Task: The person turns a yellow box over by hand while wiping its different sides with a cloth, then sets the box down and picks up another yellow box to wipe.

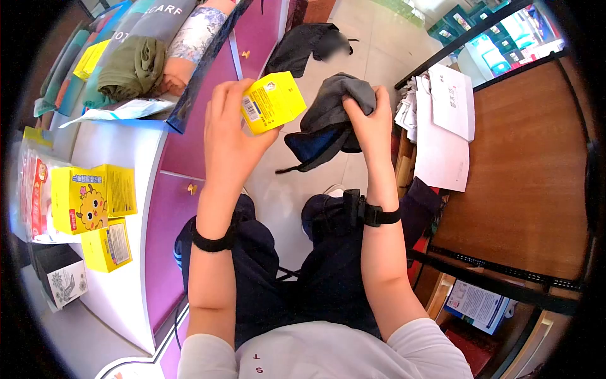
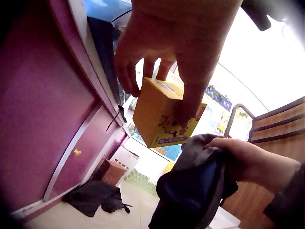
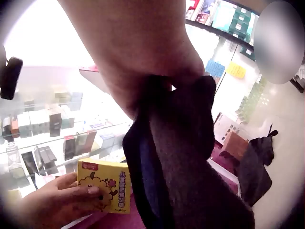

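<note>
My left hand (image 1: 230, 123) grips a small yellow box (image 1: 271, 103) between thumb and fingers, out in front of my body. Its printed side with a barcode faces up in the head view; a cartoon sheep shows on another side in the right wrist view. To the right, my right hand (image 1: 369, 120) pinches a dark grey cloth item (image 1: 338, 104) with a dark blue inside and a thin strap hanging at its lower left. The cloth sags in soft folds, close beside the yellow box.
On the white counter (image 1: 120, 265) at left stand several yellow boxes (image 1: 79, 201) and a black-and-white box (image 1: 66, 284). Rolled scarves (image 1: 136, 66) fill a tray above. A dark cloth (image 1: 303, 50) lies on the floor ahead. Papers (image 1: 445, 101) and a brown wooden panel (image 1: 511, 170) are at right.
</note>
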{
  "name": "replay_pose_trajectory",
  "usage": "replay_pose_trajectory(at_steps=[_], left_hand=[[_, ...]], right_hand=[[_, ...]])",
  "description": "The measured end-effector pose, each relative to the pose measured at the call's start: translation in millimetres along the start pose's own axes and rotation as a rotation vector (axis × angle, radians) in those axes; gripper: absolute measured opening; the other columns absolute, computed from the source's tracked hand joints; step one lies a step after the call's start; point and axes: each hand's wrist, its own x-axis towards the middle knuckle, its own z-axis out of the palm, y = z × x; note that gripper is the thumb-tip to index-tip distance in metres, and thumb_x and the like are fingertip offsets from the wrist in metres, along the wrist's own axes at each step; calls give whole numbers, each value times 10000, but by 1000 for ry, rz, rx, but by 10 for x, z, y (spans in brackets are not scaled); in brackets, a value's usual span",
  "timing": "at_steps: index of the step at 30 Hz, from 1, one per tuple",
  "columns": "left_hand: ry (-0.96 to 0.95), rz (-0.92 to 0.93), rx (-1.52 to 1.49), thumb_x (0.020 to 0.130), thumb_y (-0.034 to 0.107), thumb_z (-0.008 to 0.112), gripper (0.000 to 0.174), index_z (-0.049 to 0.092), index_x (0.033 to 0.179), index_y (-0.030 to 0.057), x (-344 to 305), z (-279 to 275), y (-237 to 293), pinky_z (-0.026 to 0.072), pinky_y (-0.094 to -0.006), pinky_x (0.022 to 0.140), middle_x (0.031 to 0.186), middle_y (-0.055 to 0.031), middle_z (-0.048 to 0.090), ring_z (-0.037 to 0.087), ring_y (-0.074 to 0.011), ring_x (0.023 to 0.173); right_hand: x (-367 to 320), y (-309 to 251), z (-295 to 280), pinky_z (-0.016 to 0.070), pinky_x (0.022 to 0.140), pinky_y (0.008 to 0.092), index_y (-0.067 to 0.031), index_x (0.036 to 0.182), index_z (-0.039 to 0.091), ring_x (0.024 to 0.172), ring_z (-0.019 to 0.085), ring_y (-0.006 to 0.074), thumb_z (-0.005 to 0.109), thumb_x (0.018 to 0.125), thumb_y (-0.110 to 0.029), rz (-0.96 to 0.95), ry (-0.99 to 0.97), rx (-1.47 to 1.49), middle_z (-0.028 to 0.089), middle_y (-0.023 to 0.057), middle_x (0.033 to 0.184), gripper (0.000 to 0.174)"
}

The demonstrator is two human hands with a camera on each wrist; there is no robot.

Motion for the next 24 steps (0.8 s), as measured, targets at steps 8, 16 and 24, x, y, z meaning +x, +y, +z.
replay_pose_trajectory(at_steps=[8, 16, 24], left_hand=[[-62, -65, -149, 640, 10, 769, 655, 544, 1253, 61, -79, 164, -45, 496, -381, 946, 1209, -133, 567, 580, -308, 1151], [-151, -89, -492, 650, -113, 679, 694, 530, 1304, 62, -98, 196, 57, 557, -344, 927, 1284, -93, 515, 567, -246, 1193], [-136, -117, -565, 624, -34, 811, 751, 528, 1309, 86, -112, 161, 185, 572, -348, 907, 1295, -76, 507, 517, -227, 1233]], right_hand=[[-213, -162, 137, 419, 1001, 297, -20, 1359, 489, 1175, 533, 160, 740, 880, -238, 7, -399, 568, 579, 90, 1252, 584], [-246, -241, 179, 436, 986, 316, -71, 1368, 446, 1153, 549, 176, 775, 844, -219, 24, -391, 584, 583, 89, 1237, 636], [-186, -236, 158, 484, 878, 275, -44, 1271, 546, 999, 609, 115, 719, 902, -181, 175, -305, 675, 657, 42, 1093, 430]])
